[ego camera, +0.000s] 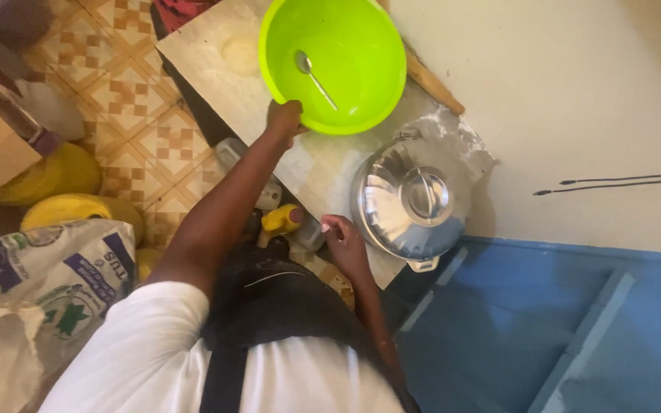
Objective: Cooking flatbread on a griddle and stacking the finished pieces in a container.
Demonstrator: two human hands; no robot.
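On table, L hand (284, 118) grips green bowl (334, 61) w/ spoon (314, 76).

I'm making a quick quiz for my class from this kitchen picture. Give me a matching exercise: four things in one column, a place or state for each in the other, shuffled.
1. metal spoon
2. green bowl
3. steel pot lid
4. yellow bottle

a. held at its rim by the left hand
b. covering the pot
c. lying inside the bowl
d. below the board's edge, near the right hand

Pairs: 1-c, 2-a, 3-b, 4-d
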